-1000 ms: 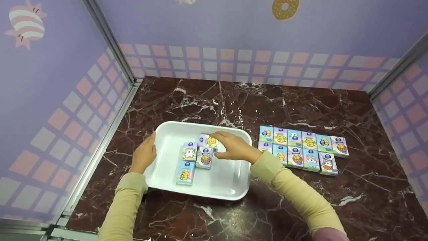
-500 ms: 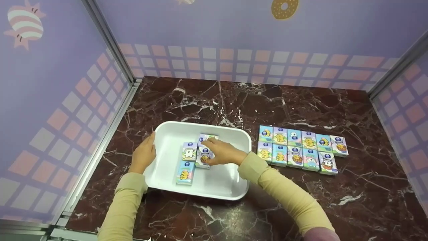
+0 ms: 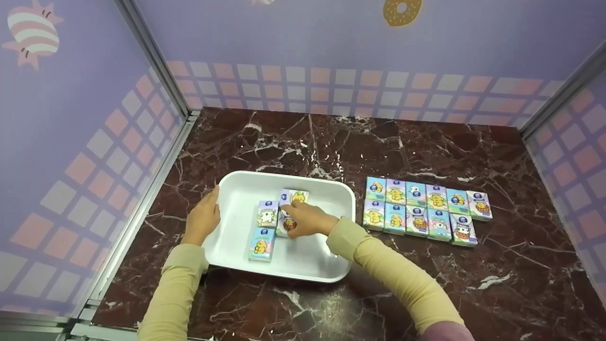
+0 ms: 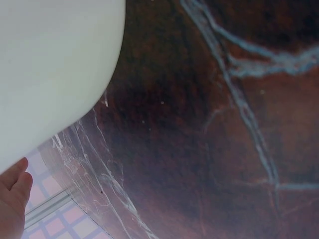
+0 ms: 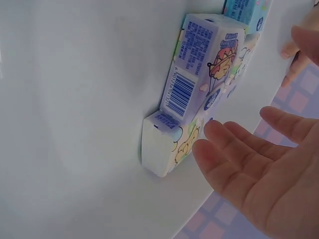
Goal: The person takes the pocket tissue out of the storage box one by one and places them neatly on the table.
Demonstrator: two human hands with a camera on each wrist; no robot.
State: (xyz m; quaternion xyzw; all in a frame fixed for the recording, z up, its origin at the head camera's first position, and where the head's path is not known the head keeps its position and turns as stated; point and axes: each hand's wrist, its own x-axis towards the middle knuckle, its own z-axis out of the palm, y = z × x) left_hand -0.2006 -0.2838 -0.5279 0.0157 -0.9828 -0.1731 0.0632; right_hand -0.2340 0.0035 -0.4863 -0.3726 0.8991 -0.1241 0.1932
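Several small pocket tissue packs with cartoon prints lie in a white tray (image 3: 303,274). A purple-topped pack (image 3: 294,195) lies at the back of the group; a basket-print pack (image 3: 284,231) is in front of it. To their left are a white-bear pack (image 3: 268,214) and a blue pack (image 3: 262,244). My right hand (image 3: 310,220) is over the right-hand packs, partly covering them. In the right wrist view its fingers (image 5: 234,169) are extended, with no pack held between them. My left hand (image 3: 202,219) rests against the tray's left side, fingers fairly straight.
Two rows of similar tissue packs (image 3: 416,208) lie side by side on the dark red marble-patterned table (image 3: 293,137), right of the tray. Purple panels (image 3: 331,42) with metal frame strips (image 3: 151,57) enclose the table at the back and sides.
My right hand has shifted left and slightly down over the packs in the tray, and the rear pack shows more again. The left hand and the tray stay practically in place.
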